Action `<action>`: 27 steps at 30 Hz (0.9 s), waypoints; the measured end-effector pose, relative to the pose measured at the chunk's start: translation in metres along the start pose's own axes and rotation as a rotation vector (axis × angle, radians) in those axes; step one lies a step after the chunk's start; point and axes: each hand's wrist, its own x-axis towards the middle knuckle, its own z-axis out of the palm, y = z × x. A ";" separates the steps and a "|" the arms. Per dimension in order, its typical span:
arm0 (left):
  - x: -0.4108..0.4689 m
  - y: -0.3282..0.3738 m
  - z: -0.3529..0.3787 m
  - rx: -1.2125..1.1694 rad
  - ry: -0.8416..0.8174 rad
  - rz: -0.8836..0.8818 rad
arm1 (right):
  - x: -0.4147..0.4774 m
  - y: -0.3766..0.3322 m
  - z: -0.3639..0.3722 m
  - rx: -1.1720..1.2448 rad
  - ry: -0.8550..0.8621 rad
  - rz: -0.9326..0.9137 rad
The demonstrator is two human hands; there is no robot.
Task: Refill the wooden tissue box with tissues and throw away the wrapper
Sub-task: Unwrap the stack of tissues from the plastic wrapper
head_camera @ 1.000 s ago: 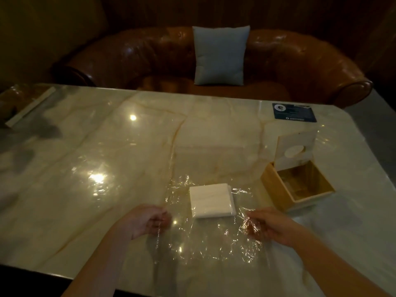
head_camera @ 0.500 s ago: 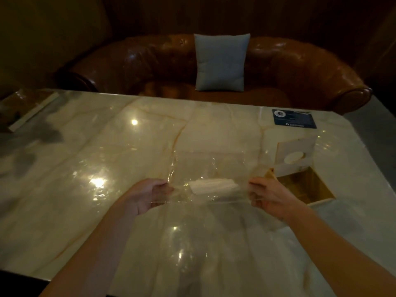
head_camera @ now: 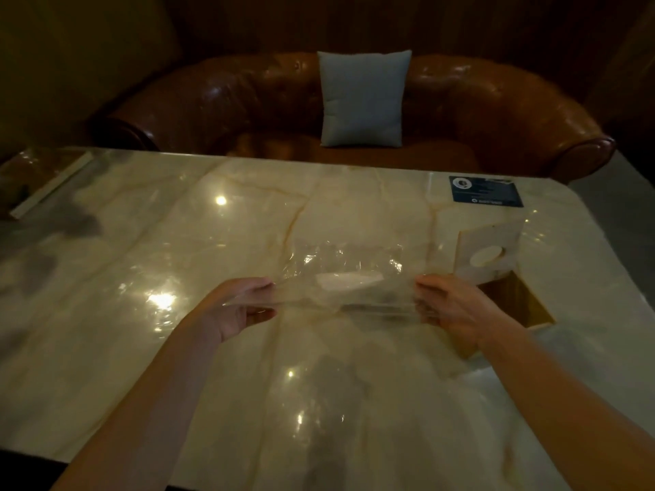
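A clear plastic wrapper (head_camera: 340, 278) is stretched in the air above the marble table (head_camera: 177, 349). My left hand (head_camera: 234, 306) grips its left edge and my right hand (head_camera: 453, 306) grips its right edge. A white stack of tissues (head_camera: 349, 279) rests on the wrapper between my hands, seen edge-on. The wooden tissue box (head_camera: 521, 306) stands open just right of my right hand, partly hidden by it. Its pale lid (head_camera: 489, 253), with a round hole, leans upright behind the box.
A dark blue card (head_camera: 485, 191) lies at the table's far right. A brown leather sofa (head_camera: 496, 111) with a grey cushion (head_camera: 363, 99) stands behind the table. A pale strip (head_camera: 49, 186) lies at the far left corner.
Both hands took hold of the wrapper's edges and lifted it off the table with the tissue stack on it. The wrapper is now pulled taut and held a little higher.
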 end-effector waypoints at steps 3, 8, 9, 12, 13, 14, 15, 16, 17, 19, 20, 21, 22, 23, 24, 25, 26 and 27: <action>-0.003 -0.014 -0.007 0.034 -0.044 -0.046 | -0.004 0.016 -0.005 -0.068 0.010 0.007; -0.008 -0.050 -0.019 0.043 -0.008 -0.136 | -0.012 0.056 -0.018 -0.175 0.074 0.139; -0.009 -0.058 -0.020 0.076 0.014 -0.145 | -0.013 0.064 -0.019 -0.199 0.087 0.163; -0.008 -0.082 -0.022 0.205 0.105 -0.178 | -0.015 0.085 -0.018 -0.247 0.093 0.218; -0.008 -0.087 -0.023 0.245 0.129 -0.187 | -0.016 0.091 -0.017 -0.255 0.098 0.227; -0.007 -0.092 -0.023 0.281 0.151 -0.188 | -0.016 0.095 -0.016 -0.274 0.109 0.232; -0.007 -0.095 -0.023 0.318 0.172 -0.181 | -0.016 0.099 -0.015 -0.317 0.128 0.233; -0.006 -0.097 -0.023 0.362 0.194 -0.165 | -0.016 0.101 -0.014 -0.386 0.151 0.230; -0.005 -0.099 -0.023 0.420 0.222 -0.144 | -0.016 0.103 -0.013 -0.472 0.175 0.227; -0.006 -0.100 -0.020 0.533 0.264 -0.110 | -0.014 0.104 -0.013 -0.668 0.194 0.240; -0.005 -0.099 -0.019 0.587 0.279 -0.090 | -0.012 0.101 -0.012 -0.784 0.187 0.245; -0.004 -0.098 -0.017 0.675 0.311 -0.055 | -0.011 0.098 -0.012 -0.911 0.175 0.243; -0.004 -0.096 -0.015 0.819 0.357 -0.008 | -0.009 0.094 -0.010 -1.043 0.167 0.229; -0.005 -0.092 -0.012 0.986 0.414 0.036 | -0.009 0.089 -0.009 -1.185 0.183 0.197; -0.007 -0.089 -0.008 1.115 0.469 0.099 | -0.008 0.085 -0.007 -1.322 0.230 0.148; -0.006 -0.087 -0.003 1.202 0.501 0.167 | -0.006 0.081 -0.006 -1.419 0.287 0.076; -0.006 -0.086 0.004 1.243 0.505 0.236 | -0.004 0.079 -0.005 -1.455 0.323 -0.018; -0.006 -0.085 0.012 1.254 0.503 0.298 | -0.001 0.077 -0.003 -1.455 0.337 -0.116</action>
